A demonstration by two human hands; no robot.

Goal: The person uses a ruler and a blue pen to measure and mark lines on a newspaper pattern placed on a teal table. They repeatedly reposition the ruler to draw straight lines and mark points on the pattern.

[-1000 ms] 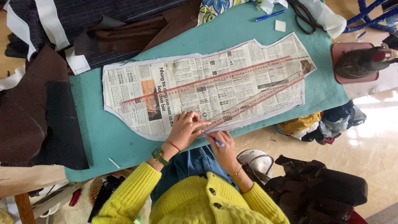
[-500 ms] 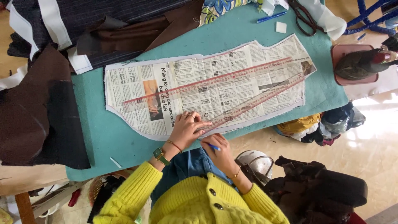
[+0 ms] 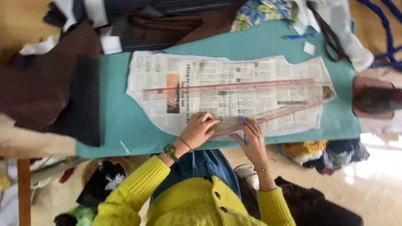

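Our left hand (image 3: 200, 129) presses flat, fingers spread, on the ruler (image 3: 268, 113) over the newspaper (image 3: 226, 94). Our right hand (image 3: 250, 136), at the paper's near edge, pinches a blue pen (image 3: 244, 129). The paper looks thin and easily torn, so we would hold it flat.

Hands (image 3: 226, 133) w/ pen (image 3: 244, 129) on newspaper pattern (image 3: 234, 94)

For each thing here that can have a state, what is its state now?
newspaper pattern: spread flat on the teal table
clear ruler: lying on the pattern
left hand: pressing the ruler down
right hand: closed on blue pen
scissors: lying on the table, untouched
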